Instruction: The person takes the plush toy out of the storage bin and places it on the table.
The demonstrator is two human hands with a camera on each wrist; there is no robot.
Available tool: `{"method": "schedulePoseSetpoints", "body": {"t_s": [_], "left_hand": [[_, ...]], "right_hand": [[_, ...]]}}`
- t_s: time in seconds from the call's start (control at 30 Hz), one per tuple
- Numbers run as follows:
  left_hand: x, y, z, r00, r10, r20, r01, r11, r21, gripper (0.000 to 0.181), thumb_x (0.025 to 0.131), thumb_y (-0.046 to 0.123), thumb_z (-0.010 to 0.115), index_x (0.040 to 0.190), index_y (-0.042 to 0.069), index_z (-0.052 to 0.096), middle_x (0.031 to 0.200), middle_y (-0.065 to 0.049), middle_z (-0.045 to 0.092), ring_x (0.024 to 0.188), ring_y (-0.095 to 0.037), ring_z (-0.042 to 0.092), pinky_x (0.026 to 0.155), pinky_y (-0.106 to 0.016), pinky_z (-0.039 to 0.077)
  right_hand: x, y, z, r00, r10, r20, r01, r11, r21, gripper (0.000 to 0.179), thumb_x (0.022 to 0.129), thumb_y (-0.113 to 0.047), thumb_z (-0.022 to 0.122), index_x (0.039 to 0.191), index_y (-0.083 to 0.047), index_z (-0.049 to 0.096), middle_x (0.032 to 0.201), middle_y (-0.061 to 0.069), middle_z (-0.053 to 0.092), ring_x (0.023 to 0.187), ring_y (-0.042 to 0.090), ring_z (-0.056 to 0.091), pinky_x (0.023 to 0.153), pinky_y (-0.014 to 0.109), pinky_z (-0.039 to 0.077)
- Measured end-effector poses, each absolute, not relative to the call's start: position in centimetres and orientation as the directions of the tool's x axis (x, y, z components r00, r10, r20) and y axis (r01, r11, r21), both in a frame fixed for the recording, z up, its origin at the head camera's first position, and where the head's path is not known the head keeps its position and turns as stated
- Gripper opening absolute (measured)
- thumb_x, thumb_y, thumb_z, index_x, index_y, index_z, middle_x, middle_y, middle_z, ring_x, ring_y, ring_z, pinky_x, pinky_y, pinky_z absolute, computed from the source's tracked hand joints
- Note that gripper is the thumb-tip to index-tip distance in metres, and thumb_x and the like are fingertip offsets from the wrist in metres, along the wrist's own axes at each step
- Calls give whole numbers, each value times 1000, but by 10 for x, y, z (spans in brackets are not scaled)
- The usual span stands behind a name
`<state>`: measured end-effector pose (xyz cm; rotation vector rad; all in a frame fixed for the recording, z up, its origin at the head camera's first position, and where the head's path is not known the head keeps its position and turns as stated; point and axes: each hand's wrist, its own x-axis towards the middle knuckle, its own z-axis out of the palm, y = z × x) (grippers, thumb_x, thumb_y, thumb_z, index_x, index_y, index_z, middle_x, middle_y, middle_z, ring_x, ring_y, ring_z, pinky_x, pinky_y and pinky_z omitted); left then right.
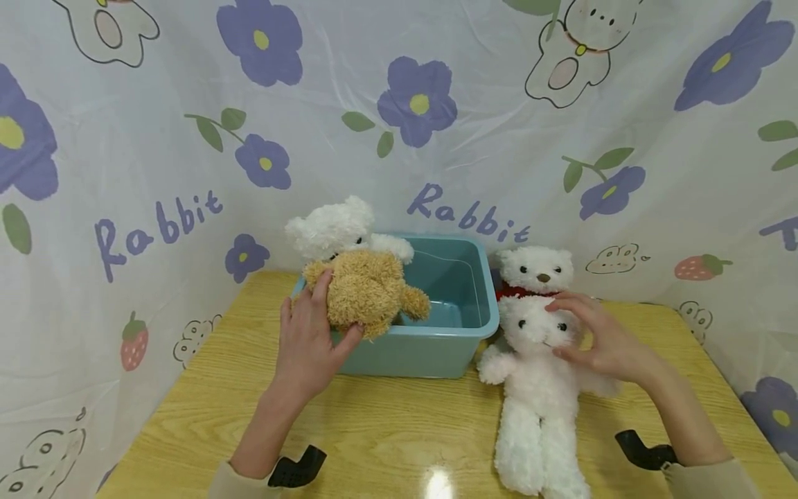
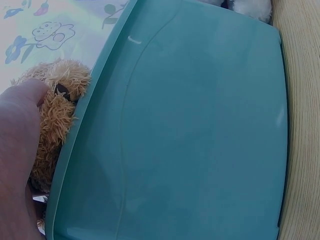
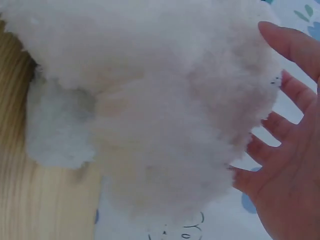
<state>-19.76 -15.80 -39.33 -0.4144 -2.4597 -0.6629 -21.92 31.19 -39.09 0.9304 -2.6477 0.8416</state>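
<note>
A brown teddy bear (image 1: 368, 287) lies over the left part of the light-blue plastic bin (image 1: 405, 353). My left hand (image 1: 305, 346) grips it, thumb on the near side, fingers over its left side. In the left wrist view, the thumb presses into the bear's fur (image 2: 55, 120) beside the bin's rim. A white teddy bear (image 1: 330, 229) sits behind it at the bin's back left. Right of the bin, another white teddy bear (image 1: 539, 388) faces up. My right hand (image 1: 607, 343) is at its head, with thumb and fingers spread apart, also in the right wrist view.
Behind that bear's head is a further white teddy bear (image 1: 536, 267) with a red piece at its neck, close to the bin's right side. Everything rests on a wooden table (image 1: 399, 430). A flower-printed cloth (image 1: 349, 159) hangs along the back.
</note>
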Motion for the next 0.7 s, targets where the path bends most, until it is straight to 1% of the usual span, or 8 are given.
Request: {"method": "schedulePoseSetpoints", "body": {"t_s": [0.03, 0.1, 0.23, 0.37, 0.5, 0.6, 0.7], "left_hand": [[-198, -158, -393, -798, 147, 584, 420, 830, 365, 93, 94, 43, 66, 165, 20, 10, 141, -34, 47, 133, -54, 44, 115, -71, 13], [-197, -158, -393, -796, 148, 587, 423, 830, 363, 93, 94, 42, 67, 165, 19, 10, 141, -34, 47, 133, -55, 44, 115, -71, 13], [-197, -159, -393, -794, 152, 588, 424, 832, 357, 93, 94, 43, 67, 164, 19, 11, 141, -33, 48, 131, -54, 46, 114, -72, 14], [-197, -160, -394, -789, 159, 594, 433, 829, 354, 92, 95, 45, 65, 165, 19, 12, 140, -32, 49, 130, -52, 47, 114, -72, 15], [-196, -161, -393, -789, 164, 593, 439, 824, 357, 92, 95, 45, 65, 165, 19, 11, 141, -31, 48, 131, -52, 46, 114, -72, 15], [-196, -162, -391, -792, 171, 586, 443, 821, 361, 93, 95, 43, 68, 165, 18, 12, 144, -31, 47, 133, -52, 44, 114, -72, 14], [-197, -162, -389, -793, 184, 581, 457, 811, 366, 95, 94, 40, 72, 165, 17, 13, 144, -32, 46, 134, -52, 43, 113, -72, 16]], "right_hand": [[-219, 311, -387, -774, -513, 370, -633, 636, -441, 64, 80, -9, 87, 136, -14, 56, 145, 17, 48, 130, 43, 44, 94, 66, 40], [-219, 310, -381, -761, -522, 385, -648, 634, -422, 63, 81, -9, 86, 136, -12, 56, 144, 18, 48, 129, 45, 45, 94, 68, 40], [-221, 304, -369, -745, -519, 418, -663, 642, -385, 63, 82, -6, 84, 138, -6, 55, 142, 16, 50, 127, 41, 47, 92, 63, 42], [-226, 292, -358, -742, -507, 438, -661, 659, -358, 64, 85, -5, 82, 142, -7, 52, 143, 15, 49, 127, 38, 49, 91, 61, 45], [-232, 271, -348, -718, -516, 467, -679, 665, -309, 63, 87, -4, 80, 143, -6, 52, 143, 15, 51, 127, 38, 51, 92, 59, 48], [-239, 255, -344, -690, -535, 488, -705, 649, -285, 62, 87, -3, 80, 142, -4, 52, 143, 17, 53, 129, 38, 51, 94, 58, 49], [-245, 240, -344, -668, -555, 496, -729, 623, -284, 61, 88, -2, 79, 142, -3, 51, 144, 18, 52, 130, 38, 49, 95, 58, 50]]}}
